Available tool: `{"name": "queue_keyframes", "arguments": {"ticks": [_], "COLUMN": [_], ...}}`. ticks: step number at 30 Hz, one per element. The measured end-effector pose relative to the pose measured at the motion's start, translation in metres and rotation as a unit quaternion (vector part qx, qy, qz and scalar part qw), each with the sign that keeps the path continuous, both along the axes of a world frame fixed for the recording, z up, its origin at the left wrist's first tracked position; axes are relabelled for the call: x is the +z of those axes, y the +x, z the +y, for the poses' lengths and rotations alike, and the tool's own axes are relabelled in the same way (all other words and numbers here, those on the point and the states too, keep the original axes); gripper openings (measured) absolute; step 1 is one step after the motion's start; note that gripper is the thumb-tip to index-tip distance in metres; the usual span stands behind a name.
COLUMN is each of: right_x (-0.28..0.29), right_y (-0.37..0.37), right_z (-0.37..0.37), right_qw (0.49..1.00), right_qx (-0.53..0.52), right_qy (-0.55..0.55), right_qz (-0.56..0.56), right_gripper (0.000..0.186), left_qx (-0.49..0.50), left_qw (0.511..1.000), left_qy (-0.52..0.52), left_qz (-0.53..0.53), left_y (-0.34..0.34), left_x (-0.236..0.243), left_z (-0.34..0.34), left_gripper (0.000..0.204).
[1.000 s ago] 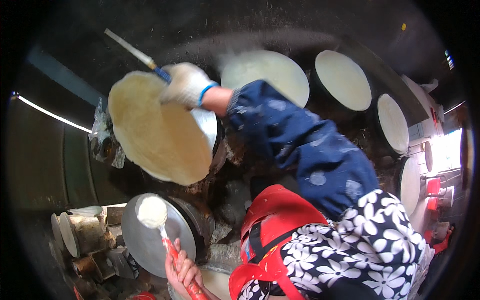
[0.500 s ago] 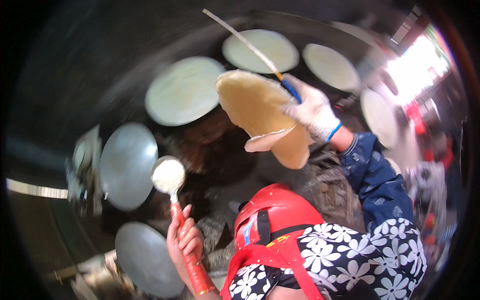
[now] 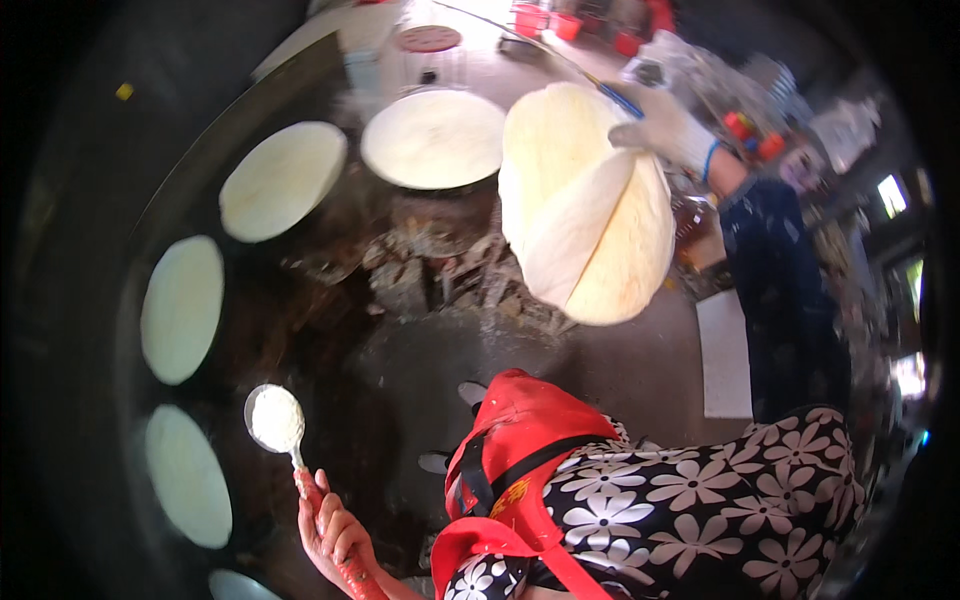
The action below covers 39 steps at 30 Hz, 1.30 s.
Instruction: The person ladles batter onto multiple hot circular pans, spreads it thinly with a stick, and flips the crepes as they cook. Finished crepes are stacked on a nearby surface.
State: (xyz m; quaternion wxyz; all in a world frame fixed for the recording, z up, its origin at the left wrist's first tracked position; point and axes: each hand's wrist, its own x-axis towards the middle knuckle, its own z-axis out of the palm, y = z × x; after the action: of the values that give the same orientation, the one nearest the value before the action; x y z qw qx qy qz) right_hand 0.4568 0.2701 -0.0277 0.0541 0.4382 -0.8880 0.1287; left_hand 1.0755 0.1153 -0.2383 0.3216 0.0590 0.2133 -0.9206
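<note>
My bare left hand is closed round the red-wrapped handle of a ladle, whose round bowl holds a white batter-like mass. My right hand, in a white glove with a blue cuff edge, grips a large thin flatbread. The flatbread hangs partly folded, cream with pale browned patches. In the same hand is a thin stick with a blue grip, pointing far left. Pale round sheets of batter lie in an arc on round plates, several of them, left and far from the ladle.
Broken rubble lies in the middle of the ring. A red-topped stool stands beyond it, with red buckets further right. Plastic bags are heaped at far right. A white board is beside my right sleeve.
My view has swung to the right. The flatbread in my right hand has moved right and farther away, and now hangs more spread out. The ladle remains in my left hand.
</note>
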Motion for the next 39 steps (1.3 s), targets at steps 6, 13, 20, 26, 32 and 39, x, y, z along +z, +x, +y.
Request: {"name": "queue_keyframes", "arguments": {"ticks": [6,13,20,26,32,39], "right_x": [0.036,-0.079,-0.266,-0.330,-0.298,-0.361], "right_y": [-0.006,0.018,0.049,0.058,0.051,0.079], "right_z": [0.036,0.082,0.116,0.108,0.089,0.093], "right_qw": [0.964,0.917,0.953,0.978,0.988,0.990], "right_qx": [0.016,0.134,0.014,-0.011,-0.051,-0.071], "right_qy": [0.141,0.256,0.299,0.199,0.134,0.119], "right_qz": [0.225,0.276,0.056,0.058,0.055,0.010], "right_gripper": [0.085,0.076,0.064,0.059,0.062,0.062], "left_qx": [-0.042,-0.089,-0.150,-0.093,-0.147,-0.116], "left_qw": [0.999,0.996,0.888,0.971,0.985,0.985], "left_qy": [0.013,-0.005,-0.139,-0.018,-0.001,-0.005], "left_qz": [0.014,-0.027,-0.413,-0.219,-0.094,-0.128], "left_y": [-0.025,-0.050,-0.070,-0.083,-0.093,-0.116], "left_x": [-0.008,0.020,0.082,0.091,0.086,0.098], "left_z": [-0.006,-0.014,0.011,0.021,0.016,0.025], "left_gripper": [0.060,0.055,0.055,0.053,0.053,0.055]}}
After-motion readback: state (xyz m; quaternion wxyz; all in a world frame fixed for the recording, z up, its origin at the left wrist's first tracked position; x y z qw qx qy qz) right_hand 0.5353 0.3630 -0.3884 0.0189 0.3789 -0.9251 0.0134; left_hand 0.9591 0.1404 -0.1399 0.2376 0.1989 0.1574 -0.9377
